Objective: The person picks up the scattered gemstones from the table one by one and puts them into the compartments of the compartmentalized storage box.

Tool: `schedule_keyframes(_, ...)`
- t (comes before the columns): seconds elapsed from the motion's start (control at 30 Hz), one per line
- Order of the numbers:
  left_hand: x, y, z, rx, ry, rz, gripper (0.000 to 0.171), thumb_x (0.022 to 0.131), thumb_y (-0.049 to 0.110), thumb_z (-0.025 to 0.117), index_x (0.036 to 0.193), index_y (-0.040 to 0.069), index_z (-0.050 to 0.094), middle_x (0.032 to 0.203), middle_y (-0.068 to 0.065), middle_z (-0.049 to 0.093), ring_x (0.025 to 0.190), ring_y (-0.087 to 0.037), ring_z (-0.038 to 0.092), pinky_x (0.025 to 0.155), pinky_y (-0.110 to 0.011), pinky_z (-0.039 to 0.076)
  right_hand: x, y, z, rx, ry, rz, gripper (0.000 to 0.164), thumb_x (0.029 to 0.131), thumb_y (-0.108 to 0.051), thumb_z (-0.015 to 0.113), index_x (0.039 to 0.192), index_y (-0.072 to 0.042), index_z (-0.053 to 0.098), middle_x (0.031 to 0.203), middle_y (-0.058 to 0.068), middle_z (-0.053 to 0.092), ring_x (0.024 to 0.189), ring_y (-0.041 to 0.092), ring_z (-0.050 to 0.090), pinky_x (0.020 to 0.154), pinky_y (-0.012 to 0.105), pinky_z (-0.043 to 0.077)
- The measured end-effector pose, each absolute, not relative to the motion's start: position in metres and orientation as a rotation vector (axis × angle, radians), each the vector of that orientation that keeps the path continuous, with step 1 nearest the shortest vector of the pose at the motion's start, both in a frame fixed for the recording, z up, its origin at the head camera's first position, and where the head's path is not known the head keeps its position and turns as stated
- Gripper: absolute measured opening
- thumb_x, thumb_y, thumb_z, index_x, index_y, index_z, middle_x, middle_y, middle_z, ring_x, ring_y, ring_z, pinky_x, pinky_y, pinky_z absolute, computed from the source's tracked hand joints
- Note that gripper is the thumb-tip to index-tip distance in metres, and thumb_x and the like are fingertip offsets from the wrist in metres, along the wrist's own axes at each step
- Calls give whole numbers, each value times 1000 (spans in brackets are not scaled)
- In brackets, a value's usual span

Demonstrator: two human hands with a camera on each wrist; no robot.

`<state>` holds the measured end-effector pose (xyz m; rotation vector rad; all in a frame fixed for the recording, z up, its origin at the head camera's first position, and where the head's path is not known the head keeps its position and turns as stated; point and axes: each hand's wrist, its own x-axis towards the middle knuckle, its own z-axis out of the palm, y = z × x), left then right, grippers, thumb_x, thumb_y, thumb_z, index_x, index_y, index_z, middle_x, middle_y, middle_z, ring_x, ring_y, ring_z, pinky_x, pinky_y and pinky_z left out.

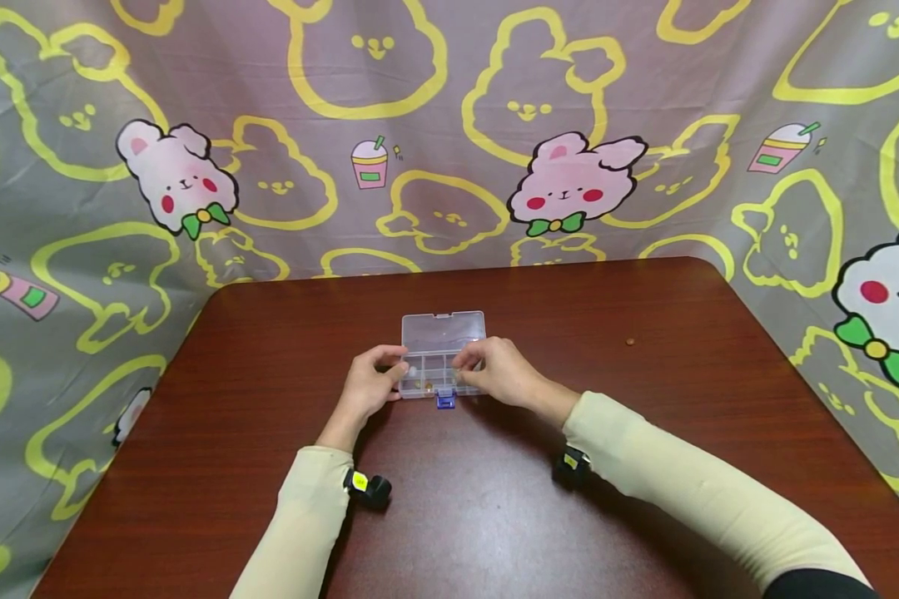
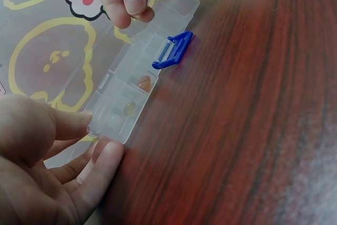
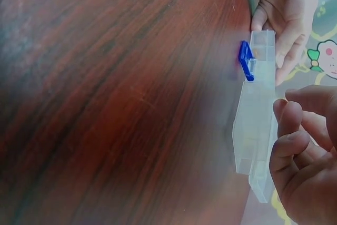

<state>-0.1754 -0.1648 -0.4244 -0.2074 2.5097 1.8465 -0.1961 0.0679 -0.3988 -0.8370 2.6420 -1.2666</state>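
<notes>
A clear plastic compartment box (image 1: 434, 363) sits on the table with its lid (image 1: 444, 331) raised at the back and its blue latch (image 1: 445, 400) at the front. My left hand (image 1: 367, 381) grips the box's left end between thumb and fingers. In the left compartments lie an orange-brown bead (image 2: 144, 82) and a yellowish bead (image 2: 129, 109). Above the right compartments, my right hand (image 1: 505, 373) has thumb and fingertips pinched together. A small brownish piece (image 3: 282, 100) shows at those fingertips, mostly hidden.
One small brown bead (image 1: 630, 342) lies alone on the dark red-brown table (image 1: 644, 466), to the right of the box. A patterned cloth (image 1: 449, 125) hangs behind the table and along both sides.
</notes>
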Motion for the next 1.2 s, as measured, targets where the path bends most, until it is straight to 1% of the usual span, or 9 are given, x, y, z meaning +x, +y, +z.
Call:
schedule_keyframes(0.17, -175, -165, -424, -205, 2513, 1838, 26, 94, 0, 67, 120, 2, 69, 107, -16, 63, 68, -17, 59, 54, -25, 58, -196, 71, -397, -817, 2628, -1284, 5, 87, -3, 75, 91, -3, 75, 76, -2, 68, 54, 9, 58, 51, 25, 53)
schedule_keyframes(0.4, -175, -164, -423, -202, 2509, 1842, 27, 94, -1, 67, 120, 1, 69, 107, -17, 64, 68, -17, 59, 54, -25, 57, -197, 79, -397, -842, 2655, -1291, 5, 85, -3, 76, 90, -2, 75, 75, -3, 68, 61, 14, 58, 55, 24, 50)
schedule_keyframes(0.57, -174, -164, -423, -199, 2507, 1851, 27, 94, -1, 67, 120, 1, 69, 107, -17, 64, 66, -17, 59, 53, -24, 57, -199, 89, -397, -799, 2624, -1358, 4, 86, -1, 74, 91, -2, 74, 75, -1, 68, 55, 11, 58, 51, 25, 52)
schedule_keyframes(0.67, -175, -164, -424, -198, 2510, 1850, 27, 94, -1, 67, 120, 1, 69, 107, -17, 64, 66, -16, 58, 53, -24, 57, -201, 98, -397, -767, 2612, -1384, 5, 87, -1, 73, 92, -1, 74, 75, 1, 68, 53, 11, 57, 49, 27, 53)
schedule_keyframes(0.77, -175, -165, -423, -201, 2511, 1845, 27, 94, -1, 67, 120, 1, 69, 107, -17, 64, 66, -16, 58, 53, -24, 57, -202, 109, -397, -710, 2601, -1395, 5, 88, -1, 73, 92, -1, 74, 76, 2, 68, 54, 17, 60, 49, 29, 53)
schedule_keyframes(0.87, -175, -165, -423, -208, 2511, 1838, 27, 94, -1, 67, 120, 2, 69, 107, -17, 64, 67, -16, 58, 53, -24, 57, -202, 120, -399, -666, 2616, -1380, 4, 88, -3, 74, 92, -2, 74, 74, 4, 68, 53, 19, 60, 48, 29, 53)
schedule_keyframes(1.03, -175, -165, -423, -210, 2519, 1826, 26, 94, 0, 67, 120, 2, 69, 108, -17, 64, 68, -16, 58, 54, -25, 57, -201, 141, -405, -648, 2657, -1340, 4, 88, -3, 74, 91, -4, 74, 72, 2, 67, 51, 16, 58, 47, 28, 51)
schedule_keyframes(1.2, -176, -164, -424, -210, 2522, 1820, 27, 95, 0, 67, 121, 2, 69, 108, -17, 63, 69, -15, 57, 54, -25, 58, -200, 165, -410, -624, 2683, -1325, 5, 88, -2, 74, 92, -5, 73, 73, 2, 67, 51, 16, 57, 47, 28, 51)
